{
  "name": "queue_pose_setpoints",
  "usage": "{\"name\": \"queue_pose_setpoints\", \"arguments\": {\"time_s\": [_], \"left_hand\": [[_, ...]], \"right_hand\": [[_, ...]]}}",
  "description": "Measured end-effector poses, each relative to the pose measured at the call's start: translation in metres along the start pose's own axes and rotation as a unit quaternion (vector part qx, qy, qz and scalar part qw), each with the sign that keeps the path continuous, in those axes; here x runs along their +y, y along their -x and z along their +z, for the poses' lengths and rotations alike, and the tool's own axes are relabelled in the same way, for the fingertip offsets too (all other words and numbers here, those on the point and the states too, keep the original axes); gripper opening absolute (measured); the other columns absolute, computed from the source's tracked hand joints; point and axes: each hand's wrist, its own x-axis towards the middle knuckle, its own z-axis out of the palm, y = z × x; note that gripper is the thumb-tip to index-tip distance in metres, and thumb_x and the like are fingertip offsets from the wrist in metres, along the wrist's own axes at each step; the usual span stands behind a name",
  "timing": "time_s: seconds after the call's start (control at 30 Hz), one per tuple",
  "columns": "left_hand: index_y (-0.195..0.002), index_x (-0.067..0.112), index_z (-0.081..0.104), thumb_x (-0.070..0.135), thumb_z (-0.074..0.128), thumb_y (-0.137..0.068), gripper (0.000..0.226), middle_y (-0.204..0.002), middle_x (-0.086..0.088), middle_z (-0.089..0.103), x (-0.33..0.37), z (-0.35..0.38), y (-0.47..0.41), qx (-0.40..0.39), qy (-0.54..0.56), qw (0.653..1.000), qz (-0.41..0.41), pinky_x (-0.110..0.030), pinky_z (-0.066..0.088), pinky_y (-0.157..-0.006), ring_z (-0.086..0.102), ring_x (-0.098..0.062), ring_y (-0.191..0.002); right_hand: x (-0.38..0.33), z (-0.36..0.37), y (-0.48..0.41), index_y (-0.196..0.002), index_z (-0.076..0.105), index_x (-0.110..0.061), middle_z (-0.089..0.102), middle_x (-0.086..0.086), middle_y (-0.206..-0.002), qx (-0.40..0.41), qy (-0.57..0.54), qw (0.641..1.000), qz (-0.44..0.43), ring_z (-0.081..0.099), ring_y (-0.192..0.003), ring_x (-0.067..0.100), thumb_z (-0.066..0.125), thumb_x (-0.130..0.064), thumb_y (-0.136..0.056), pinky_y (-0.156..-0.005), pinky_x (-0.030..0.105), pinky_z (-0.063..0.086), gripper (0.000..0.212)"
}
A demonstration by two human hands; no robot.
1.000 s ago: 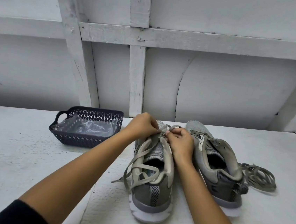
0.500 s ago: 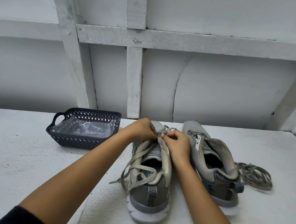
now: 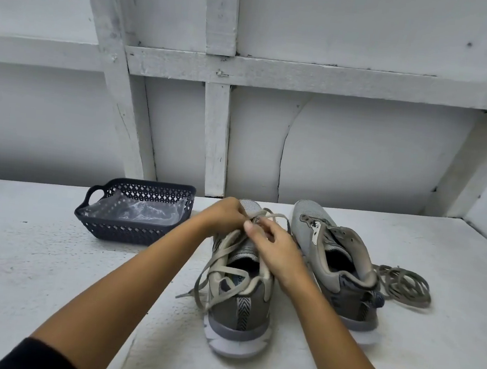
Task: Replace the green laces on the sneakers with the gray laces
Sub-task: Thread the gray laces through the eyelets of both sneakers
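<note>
Two grey sneakers stand heel-toward-me on the white surface. The left sneaker [image 3: 238,310] carries a pale grey lace [image 3: 222,257] threaded loosely, its ends trailing over the left side. My left hand [image 3: 221,215] and my right hand [image 3: 272,244] meet over its front eyelets, and both pinch the lace there. The right sneaker [image 3: 334,254] has no lace in it. A pile of darker greenish laces [image 3: 403,283] lies on the surface just to its right.
A dark blue woven plastic basket [image 3: 129,231] with clear plastic inside sits at the left back. A white wall with wooden battens [image 3: 214,139] rises right behind the shoes. The white table surface [image 3: 46,277] extends left and right.
My hands have stayed at the toe end of the left sneaker. My right hand has drawn slightly back toward me, and the lace loop above the toe is now more visible.
</note>
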Motion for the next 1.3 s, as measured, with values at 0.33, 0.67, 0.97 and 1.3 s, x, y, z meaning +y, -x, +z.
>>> {"name": "queue_pose_setpoints", "arguments": {"time_s": [0.33, 0.67, 0.97, 1.3], "left_hand": [[-0.073, 0.011, 0.041, 0.013, 0.028, -0.101, 0.032, -0.059, -0.003, 0.054, -0.010, -0.068, 0.058, 0.178, 0.632, 0.754, 0.028, -0.032, 0.051, -0.065, 0.056, -0.011, -0.046], [-0.116, 0.012, 0.059, 0.013, 0.043, -0.095, 0.027, -0.113, -0.003, 0.062, 0.006, -0.078, 0.066, 0.157, -0.084, 0.982, 0.058, -0.031, 0.046, -0.083, 0.057, -0.018, -0.097], [-0.058, 0.010, 0.040, 0.013, 0.053, -0.085, 0.030, -0.097, -0.020, 0.065, 0.027, -0.001, 0.002, 0.008, -0.311, 0.950, 0.003, -0.036, 0.048, -0.071, 0.061, -0.036, -0.092], [-0.083, -0.003, 0.057, 0.004, 0.044, -0.095, 0.020, -0.080, -0.011, 0.066, -0.004, -0.048, 0.044, 0.001, 0.341, 0.936, 0.082, -0.027, 0.053, -0.079, 0.065, -0.016, -0.076]], "right_hand": [[-0.010, 0.004, 0.018, -0.111, 0.063, -0.007, 0.062, 0.006, -0.103, 0.074, -0.003, 0.997, -0.004, 0.055, -0.100, 0.020, 0.051, -0.014, -0.091, -0.074, 0.021, 0.034, 0.025], [-0.010, 0.006, 0.021, -0.062, 0.042, -0.014, 0.039, -0.001, -0.062, 0.065, 0.021, 0.997, -0.025, 0.034, -0.063, 0.015, 0.049, -0.009, -0.086, -0.056, 0.031, 0.026, 0.025], [-0.013, 0.004, 0.019, -0.053, 0.030, -0.019, 0.031, -0.003, -0.055, 0.055, 0.042, 0.997, -0.039, 0.026, -0.054, 0.013, 0.048, -0.002, -0.084, -0.044, 0.020, 0.024, 0.039], [-0.011, 0.004, 0.018, -0.059, 0.031, -0.013, 0.035, 0.003, -0.065, 0.062, 0.062, 0.996, -0.023, 0.031, -0.060, 0.017, 0.047, -0.008, -0.085, -0.053, 0.031, 0.024, 0.031]]}}
